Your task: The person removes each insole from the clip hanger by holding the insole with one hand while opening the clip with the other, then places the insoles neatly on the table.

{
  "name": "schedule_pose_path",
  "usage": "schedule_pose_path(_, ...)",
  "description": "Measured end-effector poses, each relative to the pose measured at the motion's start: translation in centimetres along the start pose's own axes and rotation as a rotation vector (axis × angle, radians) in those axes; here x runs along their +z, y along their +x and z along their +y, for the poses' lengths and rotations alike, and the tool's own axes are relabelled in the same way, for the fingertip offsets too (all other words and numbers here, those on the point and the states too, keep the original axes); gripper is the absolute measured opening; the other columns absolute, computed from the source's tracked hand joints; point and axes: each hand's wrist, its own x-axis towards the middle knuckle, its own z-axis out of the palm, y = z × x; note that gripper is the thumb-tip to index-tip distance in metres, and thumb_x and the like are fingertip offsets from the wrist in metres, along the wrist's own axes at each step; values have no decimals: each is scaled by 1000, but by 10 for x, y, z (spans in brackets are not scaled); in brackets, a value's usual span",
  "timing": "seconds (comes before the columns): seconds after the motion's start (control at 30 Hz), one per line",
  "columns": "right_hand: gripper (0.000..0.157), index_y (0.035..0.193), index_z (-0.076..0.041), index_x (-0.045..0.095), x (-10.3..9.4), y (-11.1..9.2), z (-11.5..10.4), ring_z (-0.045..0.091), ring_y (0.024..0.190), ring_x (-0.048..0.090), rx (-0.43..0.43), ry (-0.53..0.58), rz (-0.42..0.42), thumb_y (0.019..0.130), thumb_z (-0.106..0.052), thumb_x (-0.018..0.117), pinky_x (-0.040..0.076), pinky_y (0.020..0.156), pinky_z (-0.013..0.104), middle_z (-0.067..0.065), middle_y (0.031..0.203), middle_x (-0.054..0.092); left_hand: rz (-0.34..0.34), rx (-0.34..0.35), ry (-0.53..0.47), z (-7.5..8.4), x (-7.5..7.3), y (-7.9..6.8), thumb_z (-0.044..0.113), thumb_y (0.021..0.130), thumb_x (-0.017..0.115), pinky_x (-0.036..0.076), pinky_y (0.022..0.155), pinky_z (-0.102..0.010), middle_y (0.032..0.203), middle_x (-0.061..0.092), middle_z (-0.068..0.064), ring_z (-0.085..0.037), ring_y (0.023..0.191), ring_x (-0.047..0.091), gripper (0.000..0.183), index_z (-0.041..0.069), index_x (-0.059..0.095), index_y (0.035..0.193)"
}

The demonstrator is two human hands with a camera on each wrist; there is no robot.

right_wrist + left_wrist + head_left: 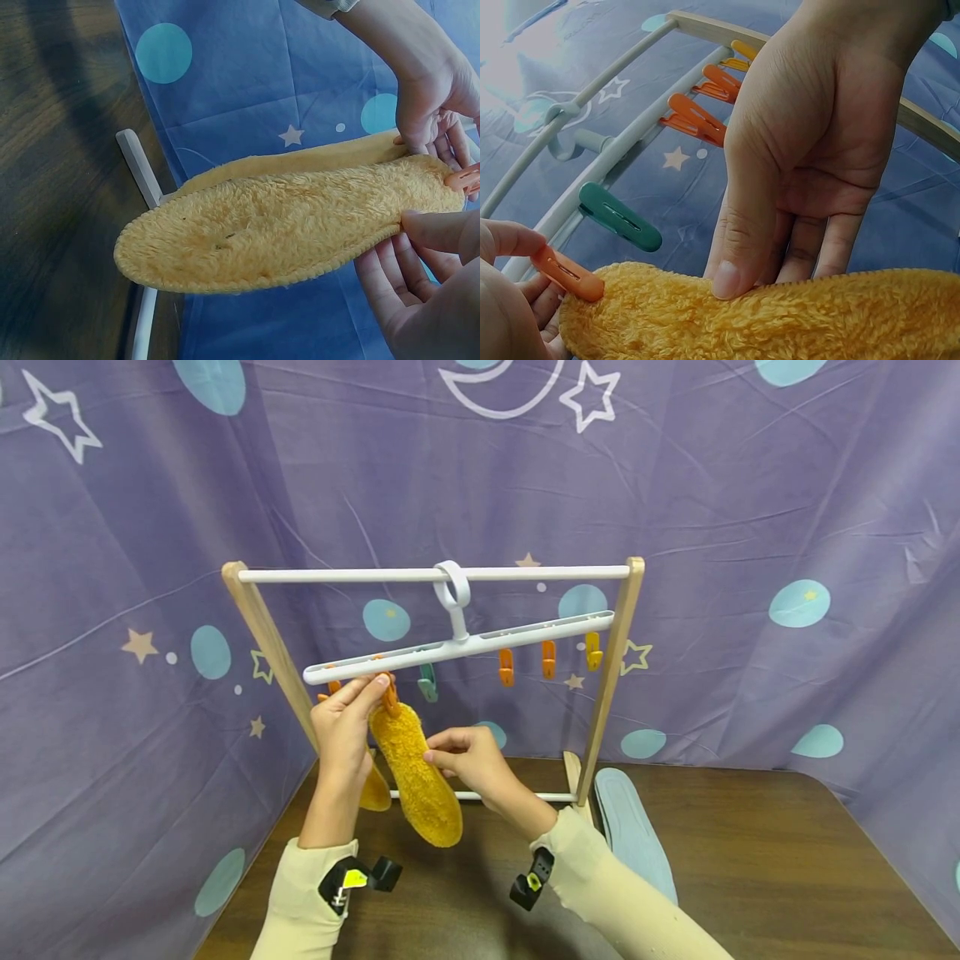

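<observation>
A fuzzy yellow insole hangs slanted below the white clip hanger. An orange clip sits over its upper end. My left hand pinches this clip between thumb and fingers, just under the hanger's lower left end. With thumb and fingertips, my right hand pinches the insole's right edge, about a third of the way down. Behind it hangs a second yellow insole, partly hidden by the first and by my left hand.
The hanger's ring loops over the top rod of a wooden rack, and the bar tilts down leftward. A green clip, orange clips and a yellow clip dangle from it. Light blue insoles lie on the brown table.
</observation>
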Motion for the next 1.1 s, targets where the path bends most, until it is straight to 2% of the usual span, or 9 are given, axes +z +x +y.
schedule_pose_path(0.23,15,103,2,77,0,0,0,7,75,66,2,-6,3,92,-7,75,60,69,26,20,99,77,6,0,1,0,0,0,0,91,72,59,72,-19,80,78,6,-7,75,73,9,4,80,93)
schedule_pose_path(0.53,15,103,3,77,0,0,0,7,75,65,-4,2,-2,92,-7,75,63,77,43,18,98,77,9,14,-12,0,1,0,-1,91,73,59,70,-20,78,78,4,-8,73,73,7,0,79,94)
schedule_pose_path(0.67,15,103,3,77,0,-1,0,7,75,65,-2,-2,-2,92,-7,75,63,76,41,18,98,77,13,14,-9,0,2,-1,-1,91,73,59,69,-20,78,78,4,-8,73,73,7,0,79,94)
schedule_pose_path(0.9,15,103,3,77,0,-1,-1,8,75,65,5,-2,-1,92,-8,75,60,69,26,18,98,77,20,-1,17,2,2,-1,2,91,73,59,71,-19,80,78,7,-6,75,73,11,-1,78,101)
schedule_pose_path(1.1,16,103,3,77,1,-1,-1,7,75,65,2,-2,1,92,-8,75,63,75,38,18,97,77,21,-5,13,1,1,-1,2,91,74,59,71,-19,80,78,6,-7,75,73,10,-1,79,99)
